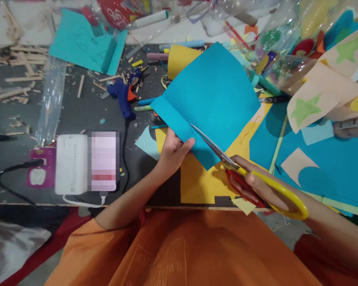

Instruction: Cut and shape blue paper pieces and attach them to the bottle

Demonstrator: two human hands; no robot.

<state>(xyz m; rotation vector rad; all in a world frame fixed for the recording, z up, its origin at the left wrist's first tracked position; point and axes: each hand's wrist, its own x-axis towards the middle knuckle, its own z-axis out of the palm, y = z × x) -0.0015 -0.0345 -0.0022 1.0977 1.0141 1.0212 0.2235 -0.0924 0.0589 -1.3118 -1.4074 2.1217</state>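
My left hand [174, 153] pinches the lower left edge of a bright blue sheet of paper [214, 91], thumb on top and fingers beneath. A strip along that edge stands at a different angle from the rest of the sheet. In my right hand [253, 180] is a large pair of scissors [219, 153] with a yellow and a red handle. Their blades lie along the sheet near its lower edge, pointing up and left. Below the sheet, yellow paper [197, 184] covers part of the dark table. Some of my right fingers are hidden by the handles.
A blue glue gun [123, 97] lies left of the sheet, its cord running down past a phone [104, 161] and a white power bank [71, 163]. Wood sticks [24, 59] litter the far left. Blue paper [340, 171], star-decorated cutouts [312, 107] and plastic bottles crowd the right and back.
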